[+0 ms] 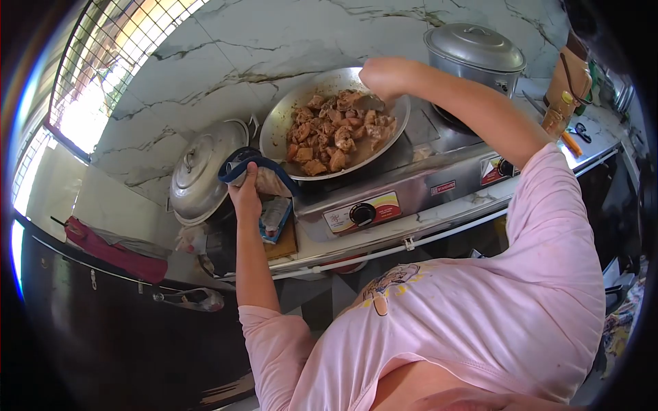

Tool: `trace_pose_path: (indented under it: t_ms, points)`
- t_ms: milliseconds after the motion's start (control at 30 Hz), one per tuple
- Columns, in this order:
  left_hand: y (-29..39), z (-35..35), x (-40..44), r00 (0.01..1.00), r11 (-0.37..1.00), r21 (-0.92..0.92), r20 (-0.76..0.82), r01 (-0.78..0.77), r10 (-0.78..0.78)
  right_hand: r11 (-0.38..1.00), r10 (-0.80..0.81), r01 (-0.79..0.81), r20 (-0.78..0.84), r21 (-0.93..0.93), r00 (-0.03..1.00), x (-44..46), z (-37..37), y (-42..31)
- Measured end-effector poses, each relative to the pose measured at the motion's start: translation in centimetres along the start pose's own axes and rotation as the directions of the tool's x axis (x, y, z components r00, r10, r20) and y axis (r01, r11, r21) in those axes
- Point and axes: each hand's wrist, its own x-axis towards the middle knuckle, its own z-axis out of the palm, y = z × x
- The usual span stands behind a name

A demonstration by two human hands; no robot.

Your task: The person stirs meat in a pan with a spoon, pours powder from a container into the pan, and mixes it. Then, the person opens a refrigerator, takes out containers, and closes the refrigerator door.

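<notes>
A wide metal wok (272,130) sits on the stove, holding browned chunks of meat (332,130) in a brown sauce. At its left side my left hand (247,188) is closed on a folded blue-edged cloth (236,166), against the wok's near left rim. My right hand (384,77) is closed above the far right part of the wok. From it a spatula (370,103) reaches down among the meat; its handle is mostly hidden by my hand, and its exact shape is hard to make out.
A lidded pot (205,171) stands left of the wok, another lidded pot (473,51) on the right burner. The stove front (404,198) carries knobs. A blue packet (275,219) lies below my left hand. Scissors (581,131) and a bottle (558,113) are at right.
</notes>
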Motion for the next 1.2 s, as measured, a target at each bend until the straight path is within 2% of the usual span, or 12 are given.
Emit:
trace_pose_path:
  t_ms: [33, 100, 133, 200, 333, 500, 567, 733, 833, 900, 1033, 1200]
  points:
    - [-0.1, 0.0, 0.1, 0.999, 1.0, -0.014, 0.029, -0.016, 0.016, 1.0, -0.002, 0.002, 0.002, -0.002, 1.0, -0.7, -1.2, -0.4]
    - [-0.1, -0.1, 0.2, 1.0, 1.0, -0.002, 0.022, -0.003, 0.003, 0.988, -0.001, 0.012, -0.072, 0.152, 0.997, -1.7, -2.8, -1.3]
    - [-0.1, -0.1, 0.1, 1.0, 1.0, 0.013, 0.016, 0.008, -0.008, 0.988, -0.001, 0.011, -0.069, 0.154, 0.998, -1.9, -2.7, -2.1]
    - [0.0, 0.2, -0.1, 1.0, 1.0, 0.0, 0.013, 0.005, -0.005, 0.972, -0.186, 0.207, -0.172, 0.11, 0.967, -2.1, -1.9, -3.7]
    - [0.5, 0.6, -0.5, 1.0, 1.0, -0.011, 0.008, -0.004, 0.004, 0.958, -0.251, 0.273, -0.204, 0.089, 0.946, -2.7, -1.4, -4.2]
    - [-0.3, 0.0, 0.0, 0.999, 0.999, -0.016, 0.024, -0.028, 0.028, 0.967, -0.222, 0.246, -0.249, 0.068, 0.943, -6.1, -4.5, -3.3]
    - [-0.3, 0.1, 0.0, 1.0, 1.0, -0.006, 0.014, -0.022, 0.022, 0.964, -0.21, 0.235, -0.187, 0.124, 0.96, -7.8, -5.0, -4.2]
    - [-0.4, 0.1, 0.3, 0.999, 0.999, 0.026, 0.031, -0.04, 0.039, 0.969, -0.243, 0.245, -0.166, -0.008, 0.956, -4.9, -0.4, -4.7]
    - [-0.2, 0.3, 0.1, 0.998, 0.999, -0.012, 0.046, -0.037, 0.038, 0.983, -0.173, 0.181, -0.162, 0.04, 0.972, -5.3, -3.3, -5.2]
    - [-0.1, 0.4, 0.0, 0.999, 1.0, -0.007, 0.026, -0.022, 0.022, 0.958, -0.169, 0.202, -0.172, 0.205, 0.971, -6.1, -6.3, -6.7]
    - [-0.5, 0.2, 0.4, 1.0, 1.0, -0.016, 0.015, -0.007, 0.008, 0.925, -0.28, 0.315, -0.179, 0.211, 0.943, -2.7, -4.1, -9.6]
    - [0.3, -0.3, -0.3, 1.0, 1.0, -0.008, 0.013, -0.017, 0.017, 0.956, -0.172, 0.201, -0.146, 0.215, 0.974, -0.4, -4.8, -10.5]
